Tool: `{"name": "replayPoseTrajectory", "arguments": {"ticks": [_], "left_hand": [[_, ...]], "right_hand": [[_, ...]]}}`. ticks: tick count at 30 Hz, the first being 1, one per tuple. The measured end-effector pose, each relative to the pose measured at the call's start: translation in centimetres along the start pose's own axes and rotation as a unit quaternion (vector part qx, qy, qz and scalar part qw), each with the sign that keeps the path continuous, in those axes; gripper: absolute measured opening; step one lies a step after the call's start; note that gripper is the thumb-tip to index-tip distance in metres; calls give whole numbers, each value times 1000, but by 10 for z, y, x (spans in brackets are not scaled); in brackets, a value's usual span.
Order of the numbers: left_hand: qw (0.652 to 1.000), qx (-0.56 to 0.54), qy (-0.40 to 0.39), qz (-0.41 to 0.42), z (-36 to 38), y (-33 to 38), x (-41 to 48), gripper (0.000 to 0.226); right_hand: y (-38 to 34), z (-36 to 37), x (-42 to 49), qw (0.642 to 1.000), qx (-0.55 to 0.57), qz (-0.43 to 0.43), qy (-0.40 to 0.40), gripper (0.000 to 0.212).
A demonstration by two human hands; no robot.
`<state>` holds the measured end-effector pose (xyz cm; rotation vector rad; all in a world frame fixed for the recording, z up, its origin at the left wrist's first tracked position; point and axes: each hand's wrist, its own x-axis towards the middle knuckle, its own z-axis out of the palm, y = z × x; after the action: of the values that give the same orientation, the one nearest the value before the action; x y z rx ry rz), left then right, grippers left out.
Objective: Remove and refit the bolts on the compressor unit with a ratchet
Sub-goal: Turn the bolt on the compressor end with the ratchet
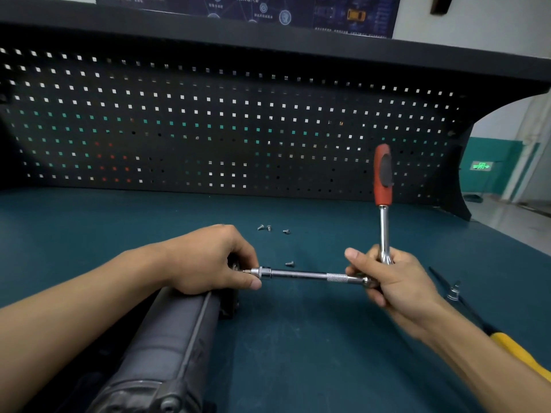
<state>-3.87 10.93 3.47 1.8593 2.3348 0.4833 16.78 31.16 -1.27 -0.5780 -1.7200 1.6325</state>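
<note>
Now the grey compressor [167, 338] lies lengthwise; my left hand [208, 260] pinches the extension bar [301, 275], right hand [393, 281] gripping the ratchet [384, 222]. Loose bolts [289, 264] dot the counter [298, 353].

Left hand [208, 260] at tip of extension [301, 274] by compressor unit [167, 338], right hand [396, 281] round ratchet [384, 228].

Pic is dim, esp. the pegboard [226, 129] up top. Edges bend (wide lens). The right hand [396, 281] looks a bit blurry; ratchet [384, 222] metal shines w/ glare.

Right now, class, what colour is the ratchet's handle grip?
The grip is red with black; head view.
</note>
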Motion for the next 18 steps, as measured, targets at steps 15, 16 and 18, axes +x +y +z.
{"name": "replayPoseTrajectory", "arguments": {"ticks": [15, 16, 18], "left_hand": [[999, -16, -26, 10, 1, -3, -1, 34], [999, -16, -27, 10, 1, -3, -1, 33], [999, -17, -28, 10, 1, -5, 0, 32]], "right_hand": [[-4, 0, 3, 995, -85, 35, 38, 36], [-7, -1, 4, 994, -60, 80, 34, 35], [-11, -3, 3, 987, -3, 161, 18, 33]]}}
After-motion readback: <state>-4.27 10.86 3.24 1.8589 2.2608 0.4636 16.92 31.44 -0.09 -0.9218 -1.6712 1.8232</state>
